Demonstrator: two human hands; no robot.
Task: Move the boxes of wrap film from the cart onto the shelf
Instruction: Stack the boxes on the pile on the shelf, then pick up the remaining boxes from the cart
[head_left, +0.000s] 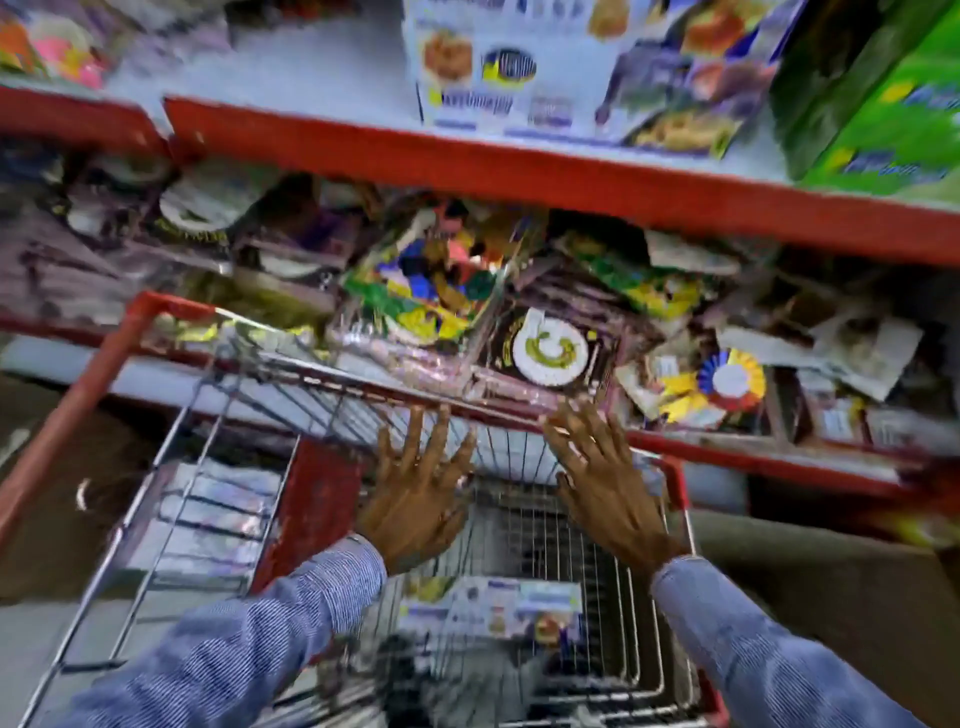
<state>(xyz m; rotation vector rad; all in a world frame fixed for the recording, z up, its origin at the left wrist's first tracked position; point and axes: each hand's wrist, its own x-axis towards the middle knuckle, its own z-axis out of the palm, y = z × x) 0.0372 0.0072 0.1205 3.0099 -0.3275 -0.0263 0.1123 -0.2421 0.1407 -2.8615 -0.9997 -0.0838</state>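
Note:
The view is motion-blurred. A wire shopping cart (244, 358) with red trim stands against the shelving. At its bottom lies a long white-and-blue box of wrap film (493, 605). Both hands hover over the basket, fingers spread, holding nothing: my left hand (418, 499) is left of centre, my right hand (605, 480) is near the cart's right rim. On the upper shelf (467, 156) stand similar white-and-blue wrap film boxes (524, 67).
A green box (883, 98) stands at the right end of the upper shelf. The lower shelf (753, 457) is crowded with party packets, paper plates and rosettes. Pale packs (208, 514) show through the cart's left side. The floor is to the left.

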